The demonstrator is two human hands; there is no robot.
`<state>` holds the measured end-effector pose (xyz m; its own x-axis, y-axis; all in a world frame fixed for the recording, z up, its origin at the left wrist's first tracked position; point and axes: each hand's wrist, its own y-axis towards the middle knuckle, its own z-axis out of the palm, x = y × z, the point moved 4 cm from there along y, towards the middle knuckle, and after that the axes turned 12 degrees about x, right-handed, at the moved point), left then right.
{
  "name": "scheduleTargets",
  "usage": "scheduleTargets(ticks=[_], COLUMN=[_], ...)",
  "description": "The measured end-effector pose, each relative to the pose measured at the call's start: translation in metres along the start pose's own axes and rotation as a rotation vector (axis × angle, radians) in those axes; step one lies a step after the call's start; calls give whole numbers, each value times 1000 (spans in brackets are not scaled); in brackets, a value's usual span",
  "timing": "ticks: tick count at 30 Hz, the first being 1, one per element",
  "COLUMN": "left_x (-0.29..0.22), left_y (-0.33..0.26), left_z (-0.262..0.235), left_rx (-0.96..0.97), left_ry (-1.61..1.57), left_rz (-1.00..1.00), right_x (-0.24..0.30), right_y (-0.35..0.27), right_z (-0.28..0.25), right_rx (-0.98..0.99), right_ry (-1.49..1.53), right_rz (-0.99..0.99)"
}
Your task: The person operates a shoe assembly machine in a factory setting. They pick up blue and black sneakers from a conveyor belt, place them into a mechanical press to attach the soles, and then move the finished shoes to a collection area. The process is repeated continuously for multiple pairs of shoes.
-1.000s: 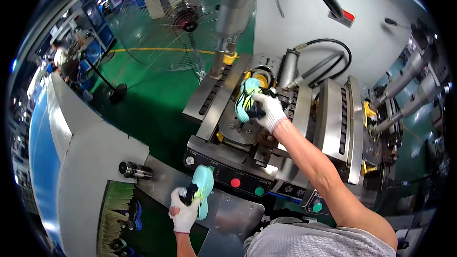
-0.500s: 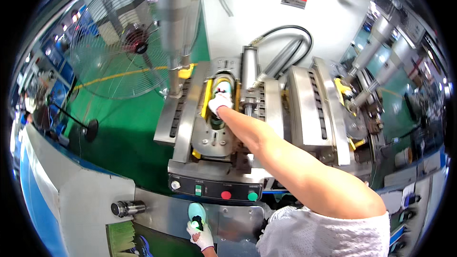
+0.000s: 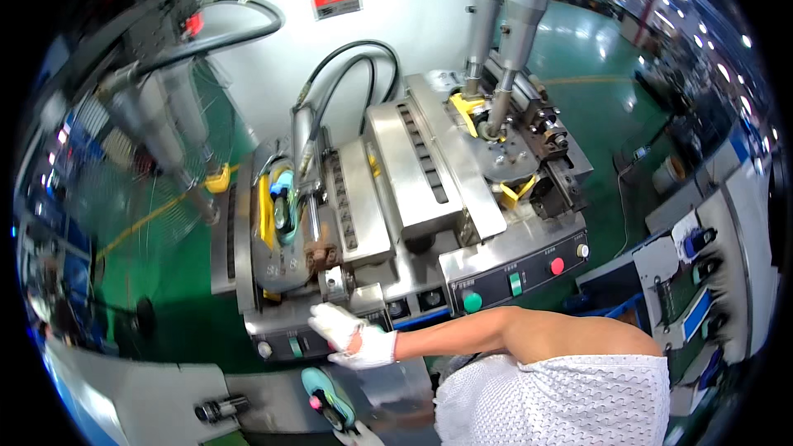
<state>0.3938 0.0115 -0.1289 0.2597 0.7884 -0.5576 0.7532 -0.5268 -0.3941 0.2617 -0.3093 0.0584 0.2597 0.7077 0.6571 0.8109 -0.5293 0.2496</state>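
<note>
My right hand wears a white glove and is over the front control panel of the left press station, its fingers stretched out and nothing in them. I cannot tell whether it touches the panel. A mint-green sports shoe with a dark opening sits in that station's mould between yellow side pieces. Low in the picture, my gloved left hand is at the heel of another mint-green shoe and seems to grip it; the lower edge cuts off most of this hand. A pink spot shows on that shoe.
The right press station has slanting metal cylinders and yellow parts. Its control panel carries green and red buttons. Near the lower left lies a dark metal cylinder. Shoes stand on a rack at the right. A fan is blurred at the left.
My right hand has left the shoe in the mould and come back toward me over the panel. My left hand stays with the other shoe, lower in the picture. The view has swung right.
</note>
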Motion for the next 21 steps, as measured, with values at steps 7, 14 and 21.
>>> scheduleTargets(ticks=[7, 14, 21], left_x=[49, 259, 412], left_y=[29, -21, -82], left_z=[6, -47, -267], left_rx=[3, -431, -989], left_ry=[-342, -186, 174], left_rz=[315, -127, -611], right_x=[-59, -22, -38], right_y=[-84, -159, -260], right_z=[85, 74, 62], right_rx=[591, 411, 824], right_ry=[-957, -621, -789], right_rz=[82, 300, 762])
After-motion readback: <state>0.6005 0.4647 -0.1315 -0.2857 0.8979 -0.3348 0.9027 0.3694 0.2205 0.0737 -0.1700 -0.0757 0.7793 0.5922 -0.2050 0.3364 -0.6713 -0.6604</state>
